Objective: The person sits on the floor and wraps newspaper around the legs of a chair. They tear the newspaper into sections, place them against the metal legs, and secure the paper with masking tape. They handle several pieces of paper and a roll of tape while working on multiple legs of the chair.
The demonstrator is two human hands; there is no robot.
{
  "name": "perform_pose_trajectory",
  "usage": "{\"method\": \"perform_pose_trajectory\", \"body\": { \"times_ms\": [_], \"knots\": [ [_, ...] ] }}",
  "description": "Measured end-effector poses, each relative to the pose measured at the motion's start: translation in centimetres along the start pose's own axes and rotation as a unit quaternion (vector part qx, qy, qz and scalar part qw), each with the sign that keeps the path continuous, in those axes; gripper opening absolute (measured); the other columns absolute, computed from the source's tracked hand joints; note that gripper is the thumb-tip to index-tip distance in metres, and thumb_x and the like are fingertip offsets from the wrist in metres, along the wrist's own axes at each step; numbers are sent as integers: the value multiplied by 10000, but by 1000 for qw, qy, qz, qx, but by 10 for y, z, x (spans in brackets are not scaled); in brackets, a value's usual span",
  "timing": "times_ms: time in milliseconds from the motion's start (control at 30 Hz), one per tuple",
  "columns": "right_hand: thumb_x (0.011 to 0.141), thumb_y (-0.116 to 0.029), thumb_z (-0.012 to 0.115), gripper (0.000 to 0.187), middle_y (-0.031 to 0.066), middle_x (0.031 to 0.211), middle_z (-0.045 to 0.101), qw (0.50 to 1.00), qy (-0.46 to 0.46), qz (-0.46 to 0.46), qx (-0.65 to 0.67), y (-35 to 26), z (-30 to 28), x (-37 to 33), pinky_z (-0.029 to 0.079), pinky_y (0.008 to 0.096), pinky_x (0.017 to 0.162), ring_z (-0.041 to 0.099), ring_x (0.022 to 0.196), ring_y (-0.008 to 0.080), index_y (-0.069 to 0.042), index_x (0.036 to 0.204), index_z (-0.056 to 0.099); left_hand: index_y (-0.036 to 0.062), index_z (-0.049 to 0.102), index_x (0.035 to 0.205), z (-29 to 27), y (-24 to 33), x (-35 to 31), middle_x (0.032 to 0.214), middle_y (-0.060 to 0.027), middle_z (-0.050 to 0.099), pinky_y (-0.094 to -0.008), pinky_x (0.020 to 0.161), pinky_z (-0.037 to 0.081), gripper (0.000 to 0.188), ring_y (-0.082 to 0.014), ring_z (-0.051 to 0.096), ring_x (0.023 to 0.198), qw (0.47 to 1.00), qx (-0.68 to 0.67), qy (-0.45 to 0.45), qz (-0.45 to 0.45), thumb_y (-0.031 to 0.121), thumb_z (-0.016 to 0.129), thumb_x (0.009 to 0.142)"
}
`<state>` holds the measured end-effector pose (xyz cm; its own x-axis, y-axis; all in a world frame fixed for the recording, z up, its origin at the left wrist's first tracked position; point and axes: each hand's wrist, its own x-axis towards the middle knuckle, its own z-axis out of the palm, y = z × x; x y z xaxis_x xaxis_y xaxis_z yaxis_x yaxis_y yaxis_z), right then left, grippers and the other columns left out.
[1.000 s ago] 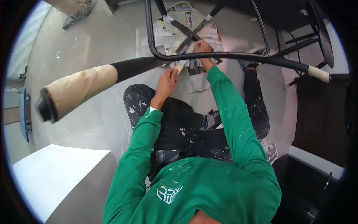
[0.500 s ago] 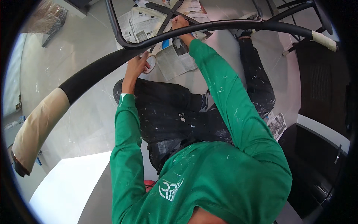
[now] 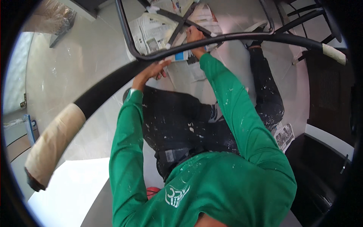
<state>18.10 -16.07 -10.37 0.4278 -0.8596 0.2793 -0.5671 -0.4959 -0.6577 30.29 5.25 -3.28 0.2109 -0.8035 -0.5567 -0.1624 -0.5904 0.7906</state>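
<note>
A black metal chair frame (image 3: 204, 40) stands tilted in front of me, with cream masking tape (image 3: 56, 140) wrapped round the end of its left tube. Beyond the curved tube, my right hand (image 3: 195, 36) is closed at one of the crossed black bars (image 3: 177, 33), its fingertips partly hidden. My left hand (image 3: 154, 71) is beside the tube's left bend, index finger stretched out and the others loosely bent. Nothing shows in it. Strips of pale tape cover the ends of the crossed bars. Under them lie newspaper sheets (image 3: 148, 34).
My bent legs in black trousers (image 3: 170, 117) lie below the frame. A glossy black panel (image 3: 315, 170) is at the right, a white sheet-like surface (image 3: 72, 185) at the lower left. Another black metal frame (image 3: 306, 13) stands at the far right, a plastic-wrapped item (image 3: 49, 19) at the far left.
The tape roll seen at my left hand is now out of sight; that hand's index finger has stretched out to the right. My right hand stays at the crossed bars. The view has shifted slightly.
</note>
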Motion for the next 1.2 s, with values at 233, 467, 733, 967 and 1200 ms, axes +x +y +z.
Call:
{"method": "perform_pose_trajectory", "body": {
  "times_ms": [233,467,733,967,1200],
  "knots": [
    [981,-263,613,164,220,879,714,998,-27,29,-55,-14,0,9,514,582,750,683,877,466,-104,1018,630,149,616,1316,6,-26,17,641,-26,576,-297,425,397,609,-106,512,493,998,53,-20,4,637,607,953],
    [972,-245,619,129,194,788,709,992,-23,-26,-125,-3,-2,17,531,542,666,702,766,418,-120,1004,629,170,359,1560,12,2,12,768,-61,621,-312,410,432,634,-125,548,492,995,92,-25,3,392,605,1020],
    [915,-250,697,162,144,842,724,994,70,72,36,-24,7,17,531,487,715,704,812,372,-90,940,704,67,503,1454,24,-15,8,901,-108,702,-333,535,518,579,-144,606,529,992,83,70,66,366,653,982],
    [858,-178,774,157,135,876,715,979,186,59,52,-13,22,19,536,404,725,676,804,292,-50,942,739,41,524,1398,26,-24,20,866,-89,662,-337,514,509,510,-150,612,554,996,53,37,63,371,593,1015],
    [958,-132,699,77,22,929,674,814,100,332,467,-42,10,-2,562,318,704,615,832,119,-56,965,701,57,515,1388,31,-28,18,889,-119,685,-352,491,499,476,-163,633,541,992,35,74,94,360,559,1023]
  ]
}}
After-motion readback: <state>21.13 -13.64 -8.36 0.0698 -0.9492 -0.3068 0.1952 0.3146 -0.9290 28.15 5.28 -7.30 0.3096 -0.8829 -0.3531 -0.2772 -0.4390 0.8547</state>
